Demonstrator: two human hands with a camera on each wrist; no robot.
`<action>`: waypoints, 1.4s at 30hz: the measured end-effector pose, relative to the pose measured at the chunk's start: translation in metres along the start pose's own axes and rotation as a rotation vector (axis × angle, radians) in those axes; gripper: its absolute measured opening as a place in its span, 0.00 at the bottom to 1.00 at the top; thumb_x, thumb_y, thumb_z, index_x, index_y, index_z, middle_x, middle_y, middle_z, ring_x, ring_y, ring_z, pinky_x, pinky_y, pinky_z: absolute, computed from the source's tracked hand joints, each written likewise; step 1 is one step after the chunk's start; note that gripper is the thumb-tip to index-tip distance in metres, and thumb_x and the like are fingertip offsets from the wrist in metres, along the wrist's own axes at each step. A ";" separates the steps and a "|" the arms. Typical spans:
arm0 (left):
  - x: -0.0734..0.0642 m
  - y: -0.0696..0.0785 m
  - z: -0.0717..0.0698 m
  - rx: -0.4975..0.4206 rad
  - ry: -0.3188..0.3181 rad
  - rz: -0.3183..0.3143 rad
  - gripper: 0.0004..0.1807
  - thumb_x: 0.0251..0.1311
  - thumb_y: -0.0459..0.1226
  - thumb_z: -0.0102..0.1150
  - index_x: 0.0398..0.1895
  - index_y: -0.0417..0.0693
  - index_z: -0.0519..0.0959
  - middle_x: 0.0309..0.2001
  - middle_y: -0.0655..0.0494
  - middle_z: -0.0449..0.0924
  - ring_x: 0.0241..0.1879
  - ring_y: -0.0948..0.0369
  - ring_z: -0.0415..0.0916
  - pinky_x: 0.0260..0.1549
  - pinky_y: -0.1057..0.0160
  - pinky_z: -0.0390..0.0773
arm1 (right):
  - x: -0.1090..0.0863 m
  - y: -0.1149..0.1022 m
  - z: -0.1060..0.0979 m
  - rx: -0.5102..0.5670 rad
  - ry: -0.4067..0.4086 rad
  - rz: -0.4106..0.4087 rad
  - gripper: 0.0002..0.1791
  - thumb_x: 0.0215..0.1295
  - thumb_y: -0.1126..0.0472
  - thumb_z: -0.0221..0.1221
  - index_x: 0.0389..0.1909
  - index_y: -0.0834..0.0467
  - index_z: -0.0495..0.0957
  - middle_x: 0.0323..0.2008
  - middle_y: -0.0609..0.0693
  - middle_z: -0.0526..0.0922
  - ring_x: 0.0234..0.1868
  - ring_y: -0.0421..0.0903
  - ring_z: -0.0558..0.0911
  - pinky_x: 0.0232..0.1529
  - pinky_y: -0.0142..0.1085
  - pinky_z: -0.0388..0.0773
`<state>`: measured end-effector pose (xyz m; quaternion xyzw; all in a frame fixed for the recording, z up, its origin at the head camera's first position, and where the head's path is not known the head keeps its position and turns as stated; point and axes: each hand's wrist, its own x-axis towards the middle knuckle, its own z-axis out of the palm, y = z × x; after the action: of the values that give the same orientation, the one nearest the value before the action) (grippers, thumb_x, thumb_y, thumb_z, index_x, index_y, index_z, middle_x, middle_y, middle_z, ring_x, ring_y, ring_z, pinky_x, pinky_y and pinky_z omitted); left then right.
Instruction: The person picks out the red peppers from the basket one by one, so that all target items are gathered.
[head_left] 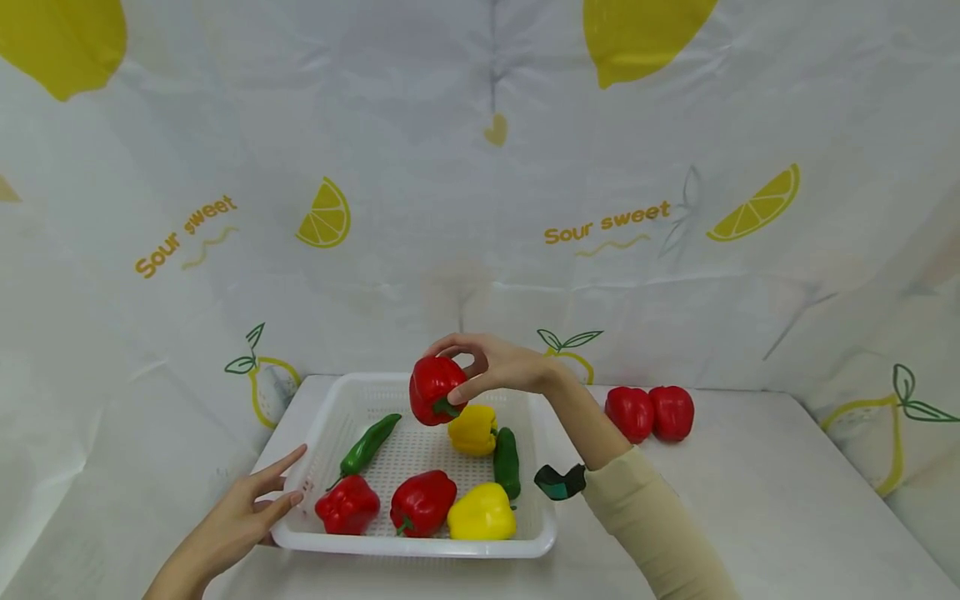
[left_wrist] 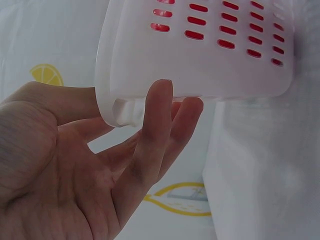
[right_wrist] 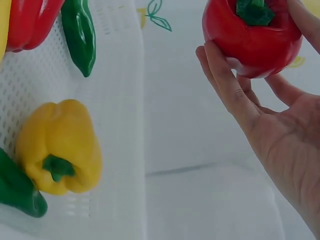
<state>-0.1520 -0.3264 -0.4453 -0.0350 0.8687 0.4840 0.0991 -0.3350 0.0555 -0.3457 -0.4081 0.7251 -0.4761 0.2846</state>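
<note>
My right hand (head_left: 498,365) grips a red bell pepper (head_left: 435,390) by its sides, fingers over the far side and thumb near its green stem. It hangs above the far part of a white plastic basket (head_left: 420,546). At the basket's left corner, my left hand (head_left: 238,518) holds the rim; in the left wrist view its fingers (left_wrist: 159,107) lie along the outer wall. Inside the basket are two red bell peppers, one at the left (head_left: 347,505) and one mid-front (head_left: 424,502), a yellow one in front (head_left: 482,512), another yellow one behind (head_left: 472,430), and two green chili peppers (head_left: 371,444).
Two more red bell peppers (head_left: 630,413) stand side by side on the white table (head_left: 757,492), right of the basket. A white sheet with lemon prints (head_left: 420,208) hangs behind the table. A dark green band (head_left: 561,482) sits by the right sleeve.
</note>
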 end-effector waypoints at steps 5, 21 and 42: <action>0.001 0.000 0.000 0.006 0.005 -0.011 0.43 0.75 0.40 0.66 0.87 0.45 0.57 0.70 0.20 0.68 0.55 0.44 0.88 0.34 0.53 0.94 | -0.014 -0.004 -0.007 -0.004 0.030 -0.007 0.35 0.64 0.61 0.68 0.73 0.54 0.71 0.73 0.58 0.74 0.57 0.58 0.89 0.60 0.50 0.90; 0.000 0.003 0.001 -0.005 0.004 -0.002 0.43 0.75 0.38 0.65 0.87 0.46 0.57 0.71 0.18 0.67 0.55 0.42 0.88 0.34 0.53 0.94 | -0.066 0.000 -0.031 0.078 0.086 -0.101 0.37 0.67 0.62 0.66 0.76 0.55 0.65 0.70 0.54 0.77 0.66 0.57 0.80 0.58 0.48 0.90; -0.001 0.001 0.000 -0.004 -0.004 0.001 0.43 0.75 0.39 0.65 0.87 0.46 0.57 0.70 0.20 0.69 0.55 0.45 0.87 0.34 0.53 0.94 | -0.126 0.022 -0.047 0.291 0.117 -0.197 0.38 0.68 0.73 0.54 0.76 0.44 0.65 0.73 0.46 0.73 0.72 0.49 0.74 0.64 0.46 0.88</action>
<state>-0.1512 -0.3256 -0.4438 -0.0335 0.8677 0.4857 0.1006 -0.3159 0.1904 -0.3454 -0.4034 0.6202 -0.6245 0.2500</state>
